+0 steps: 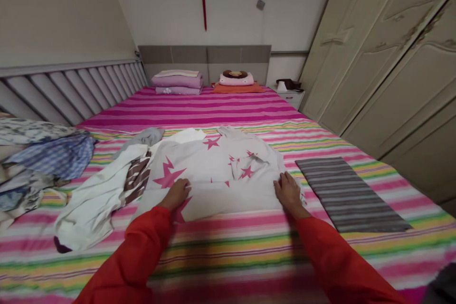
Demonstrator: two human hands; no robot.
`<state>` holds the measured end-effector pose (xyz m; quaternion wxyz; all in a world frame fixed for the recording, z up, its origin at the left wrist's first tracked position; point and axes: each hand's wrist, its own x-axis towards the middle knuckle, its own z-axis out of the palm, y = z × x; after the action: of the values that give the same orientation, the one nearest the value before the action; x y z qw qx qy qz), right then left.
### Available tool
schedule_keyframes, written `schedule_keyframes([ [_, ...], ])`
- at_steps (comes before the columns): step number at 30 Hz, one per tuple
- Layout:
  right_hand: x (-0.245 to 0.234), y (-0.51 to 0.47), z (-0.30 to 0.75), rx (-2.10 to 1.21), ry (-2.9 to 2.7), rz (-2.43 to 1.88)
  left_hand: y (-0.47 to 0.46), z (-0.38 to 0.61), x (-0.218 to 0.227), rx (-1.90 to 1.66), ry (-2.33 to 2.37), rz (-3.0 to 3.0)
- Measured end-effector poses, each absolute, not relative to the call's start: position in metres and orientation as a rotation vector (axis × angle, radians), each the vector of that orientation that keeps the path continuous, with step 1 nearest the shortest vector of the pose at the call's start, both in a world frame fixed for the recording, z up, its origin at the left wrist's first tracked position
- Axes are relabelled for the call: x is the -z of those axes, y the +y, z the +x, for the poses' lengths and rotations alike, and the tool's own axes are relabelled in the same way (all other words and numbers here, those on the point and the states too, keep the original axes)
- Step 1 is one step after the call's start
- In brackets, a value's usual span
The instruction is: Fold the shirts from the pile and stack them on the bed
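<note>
- Your left hand [179,193] curls on the star-print garment [231,195]; I can't tell if it's pinching.
- Your right hand [288,191] touches its right side, pinch likewise unclear.
- The garment lies left of the grey-striped cloth [351,194].

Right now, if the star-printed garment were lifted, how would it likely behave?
The star-printed garment would probably droop, since it lies in soft wrinkles. It looks light, seemingly thin cloth lying flat. It might bunch if pushed, given its loose folds.
</note>
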<state>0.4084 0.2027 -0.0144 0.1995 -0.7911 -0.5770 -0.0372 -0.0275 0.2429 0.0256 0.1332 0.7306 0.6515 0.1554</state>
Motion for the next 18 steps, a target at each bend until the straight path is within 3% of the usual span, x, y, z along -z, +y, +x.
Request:
schedule_keyframes([
  [6, 0.017, 0.202, 0.407, 0.077, -1.667, -2.223, 0.229, 0.002, -0.014, -0.691, 2.101, 2.111],
  [9, 0.012, 0.193, 0.400, 0.127, -1.656, -2.084, 0.195, 0.040, 0.005, -0.891, 1.949, 2.390],
  [12, 0.014, 0.161, 0.367, 0.213, -1.890, -1.665, 0.159, 0.073, 0.026, -0.827, 1.561, 2.741],
  [15, 0.023, 0.127, 0.316, 0.136, -2.310, -1.222, 0.148, 0.086, 0.039, -0.747, 1.495, 2.846],
  [18, 0.026, 0.119, 0.275, 0.077, -2.379, -1.285, 0.163, 0.083, 0.040, -0.660, 1.546, 2.845],
])
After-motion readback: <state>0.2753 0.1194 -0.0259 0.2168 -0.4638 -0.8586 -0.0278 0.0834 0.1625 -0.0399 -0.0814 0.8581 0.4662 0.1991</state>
